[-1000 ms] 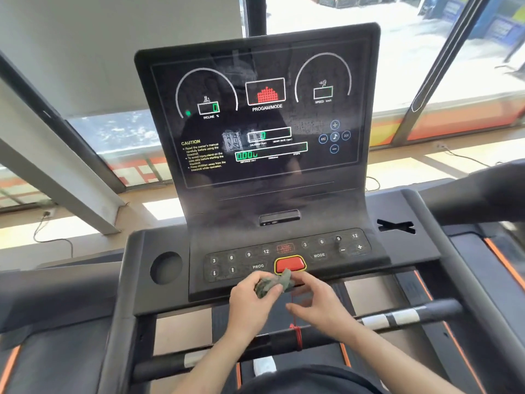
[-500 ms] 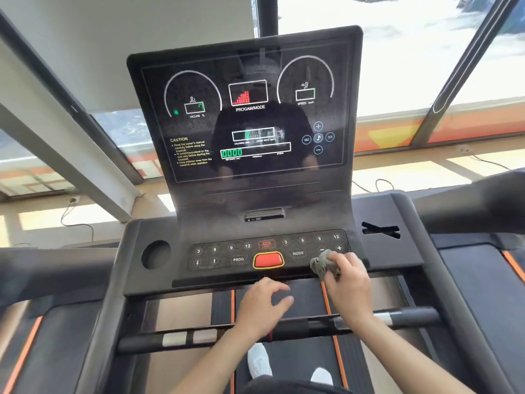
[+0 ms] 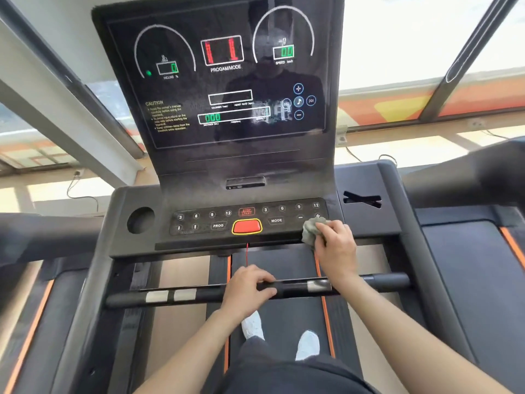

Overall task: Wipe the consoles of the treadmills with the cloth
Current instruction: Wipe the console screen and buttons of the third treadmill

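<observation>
The black treadmill console (image 3: 199, 177) stands in front of me, with a lit display above and a button panel (image 3: 221, 220) below. My right hand (image 3: 336, 248) grips a bunched grey cloth (image 3: 311, 230) and presses it on the right end of the button panel, by the plus and minus keys. My left hand (image 3: 247, 288) rests on the black crossbar (image 3: 184, 295) under the console, fingers curled over it.
A red stop button (image 3: 246, 226) sits mid-panel with a red cord hanging below it. A round cup hole (image 3: 140, 220) is at the left, an X-shaped slot (image 3: 362, 199) at the right. Neighbouring treadmills flank both sides; windows lie beyond.
The cloth passed from my left hand to my right, which carried it from the panel's centre to its right end. My left hand dropped onto the crossbar.
</observation>
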Demonstrator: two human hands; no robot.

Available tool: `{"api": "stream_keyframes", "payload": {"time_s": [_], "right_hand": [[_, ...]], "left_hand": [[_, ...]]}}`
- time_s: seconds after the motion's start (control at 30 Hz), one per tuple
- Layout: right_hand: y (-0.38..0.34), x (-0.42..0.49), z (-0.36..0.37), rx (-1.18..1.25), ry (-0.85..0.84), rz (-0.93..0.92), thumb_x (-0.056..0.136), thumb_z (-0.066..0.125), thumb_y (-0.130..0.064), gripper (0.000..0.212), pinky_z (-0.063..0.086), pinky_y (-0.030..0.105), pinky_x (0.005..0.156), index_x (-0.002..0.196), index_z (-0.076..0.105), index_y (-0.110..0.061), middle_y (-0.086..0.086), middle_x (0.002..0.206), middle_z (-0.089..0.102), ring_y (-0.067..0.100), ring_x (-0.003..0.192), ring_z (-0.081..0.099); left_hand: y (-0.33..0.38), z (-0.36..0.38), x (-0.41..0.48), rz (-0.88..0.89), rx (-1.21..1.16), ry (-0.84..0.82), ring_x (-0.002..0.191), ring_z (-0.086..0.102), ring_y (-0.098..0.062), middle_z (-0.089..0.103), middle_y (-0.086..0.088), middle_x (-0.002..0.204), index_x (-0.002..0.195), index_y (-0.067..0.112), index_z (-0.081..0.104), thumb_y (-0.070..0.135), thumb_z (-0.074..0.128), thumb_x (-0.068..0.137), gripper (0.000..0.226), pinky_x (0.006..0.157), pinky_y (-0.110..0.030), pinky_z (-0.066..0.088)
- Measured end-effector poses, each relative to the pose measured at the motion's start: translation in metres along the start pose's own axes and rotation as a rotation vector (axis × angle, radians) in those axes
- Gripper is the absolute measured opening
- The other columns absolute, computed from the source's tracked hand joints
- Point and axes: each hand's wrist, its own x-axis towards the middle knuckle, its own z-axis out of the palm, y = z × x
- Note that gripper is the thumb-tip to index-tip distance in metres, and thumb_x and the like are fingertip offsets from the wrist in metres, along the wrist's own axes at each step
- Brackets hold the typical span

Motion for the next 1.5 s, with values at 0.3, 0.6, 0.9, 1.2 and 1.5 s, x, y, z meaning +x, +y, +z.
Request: {"api": "stream_keyframes", "payload": {"time_s": [0.3, 0.6, 0.9, 1.2, 1.5], "right_hand": [[-0.015, -0.003, 0.009, 0.053, -0.108, -0.148, 0.078, 0.071, 0.009, 0.023, 0.052, 0.036, 0.07, 0.094, 0.074, -0.007, 0.007, 0.095, 0.064, 0.03, 0.079, 0.052], [0.004, 0.007, -0.004, -0.017, -0.094, 0.017, 0.082, 0.066, 0.006, 0.024, 0.051, 0.036, 0.074, 0.101, 0.074, -0.007, 0.01, 0.098, 0.064, 0.033, 0.085, 0.055], [-0.023, 0.002, -0.003, -0.077, -0.069, 0.069, 0.079, 0.072, 0.002, 0.023, 0.043, 0.034, 0.075, 0.099, 0.066, -0.008, 0.008, 0.091, 0.068, 0.031, 0.082, 0.054], [-0.005, 0.024, -0.027, -0.17, -0.146, 0.131, 0.078, 0.067, 0.002, 0.02, 0.042, 0.036, 0.077, 0.096, 0.067, -0.009, 0.008, 0.093, 0.067, 0.035, 0.088, 0.058], [-0.017, 0.105, -0.023, -0.17, -0.284, 0.224, 0.092, 0.067, -0.016, 0.028, 0.045, 0.036, 0.097, 0.119, 0.068, -0.013, 0.008, 0.113, 0.067, 0.027, 0.11, 0.058]], "left_hand": [[0.003, 0.009, -0.003, -0.04, -0.002, 0.038, 0.098, 0.054, -0.01, 0.063, 0.019, 0.096, 0.099, 0.037, 0.076, 0.04, 0.077, 0.081, 0.019, 0.086, -0.032, 0.048], [-0.005, 0.008, 0.0, 0.011, -0.025, 0.025, 0.094, 0.055, -0.007, 0.06, 0.02, 0.089, 0.094, 0.039, 0.074, 0.042, 0.077, 0.081, 0.013, 0.082, -0.027, 0.044], [-0.013, 0.005, 0.002, 0.068, -0.055, -0.009, 0.094, 0.055, -0.003, 0.061, 0.02, 0.091, 0.096, 0.038, 0.074, 0.047, 0.076, 0.081, 0.018, 0.074, -0.025, 0.042], [-0.008, -0.003, 0.025, 0.243, -0.046, 0.171, 0.101, 0.055, -0.011, 0.061, 0.018, 0.102, 0.105, 0.03, 0.073, 0.03, 0.073, 0.087, 0.018, 0.076, -0.026, 0.045], [0.01, -0.002, 0.051, 0.406, 0.125, 0.346, 0.115, 0.055, -0.026, 0.063, -0.003, 0.126, 0.125, 0.013, 0.069, 0.02, 0.078, 0.076, 0.05, 0.09, -0.041, 0.054]]}}
